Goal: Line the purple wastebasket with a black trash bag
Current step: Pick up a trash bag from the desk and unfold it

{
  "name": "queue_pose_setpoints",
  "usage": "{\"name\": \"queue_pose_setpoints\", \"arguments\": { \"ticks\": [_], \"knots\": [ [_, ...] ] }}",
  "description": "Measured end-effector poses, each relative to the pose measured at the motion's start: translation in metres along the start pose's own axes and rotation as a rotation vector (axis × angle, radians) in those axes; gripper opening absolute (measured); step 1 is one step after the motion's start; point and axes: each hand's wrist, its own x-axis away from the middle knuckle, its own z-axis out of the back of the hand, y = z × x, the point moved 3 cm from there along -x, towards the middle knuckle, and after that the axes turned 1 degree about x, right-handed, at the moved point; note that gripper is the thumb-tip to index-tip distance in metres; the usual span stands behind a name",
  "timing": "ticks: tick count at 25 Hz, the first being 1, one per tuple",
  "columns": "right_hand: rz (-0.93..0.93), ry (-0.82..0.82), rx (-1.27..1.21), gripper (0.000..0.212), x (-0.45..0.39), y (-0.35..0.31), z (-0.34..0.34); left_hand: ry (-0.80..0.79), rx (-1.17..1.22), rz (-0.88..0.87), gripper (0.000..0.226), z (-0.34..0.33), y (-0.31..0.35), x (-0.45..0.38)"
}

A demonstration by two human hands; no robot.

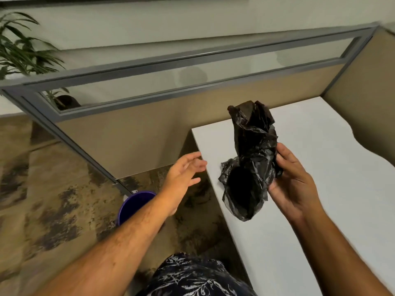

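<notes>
1. The right hand (pixel 296 184) grips the crumpled black bag (pixel 251 163), lifted above the white desk (pixel 320 210).
2. The left hand (pixel 183 174) is spread and empty, just beside the bag but not touching it.
3. The purple bin (pixel 132 205) stands on the carpet below, partly hidden by the left forearm, unlined.
4. Step in hand, as I judge it: unfolding the bag.
5. The next move likely calls for both hands to find the mouth, spread it open, then lower it over the bin's rim.
</notes>
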Motion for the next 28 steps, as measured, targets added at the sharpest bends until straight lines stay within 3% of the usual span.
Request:
{"name": "queue_pose_setpoints", "arguments": {
  "ticks": [2,4,6,8,9,13,15,19,21,23,26,28],
  "knots": [
    [-0.036,-0.031,0.028,0.033,0.004,0.028,-0.033,-0.014,0.063,-0.087,0.084,0.005,0.027,0.004],
    [0.041,-0.057,0.313,0.024,0.008,0.053,-0.064,-0.037,0.089,-0.095,0.097,0.020,0.050,0.006],
    [0.198,-0.116,0.679,0.024,0.015,0.075,-0.095,-0.058,0.078,-0.074,0.080,0.042,0.067,0.009],
    [0.268,-0.195,0.834,0.026,0.022,0.100,-0.126,-0.006,0.043,-0.109,0.030,0.076,0.075,0.011],
    [0.285,-0.218,0.839,0.022,0.026,0.112,-0.140,0.034,0.054,-0.139,0.008,0.095,0.079,0.015],
    [0.242,-0.114,0.556,0.027,0.038,0.155,-0.181,0.237,0.264,-0.147,0.012,0.182,0.074,0.032],
    [0.199,-0.013,0.369,0.018,0.041,0.180,-0.195,0.324,0.354,-0.157,0.014,0.227,0.069,0.041],
    [0.095,0.273,0.302,0.017,0.048,0.226,-0.201,0.406,0.464,-0.163,0.021,0.289,0.064,0.052],
    [-0.028,0.393,0.422,0.019,0.053,0.248,-0.198,0.370,0.464,-0.141,0.026,0.303,0.062,0.056],
    [-0.019,0.427,0.637,0.020,0.057,0.261,-0.203,0.281,0.405,-0.098,0.028,0.308,0.056,0.060],
    [0.123,0.253,1.156,0.036,0.042,0.270,-0.219,0.149,0.304,-0.059,0.034,0.305,0.048,0.064],
    [0.067,0.124,1.248,0.036,0.013,0.281,-0.223,0.124,0.267,-0.040,0.039,0.303,0.043,0.061]
  ]
}}
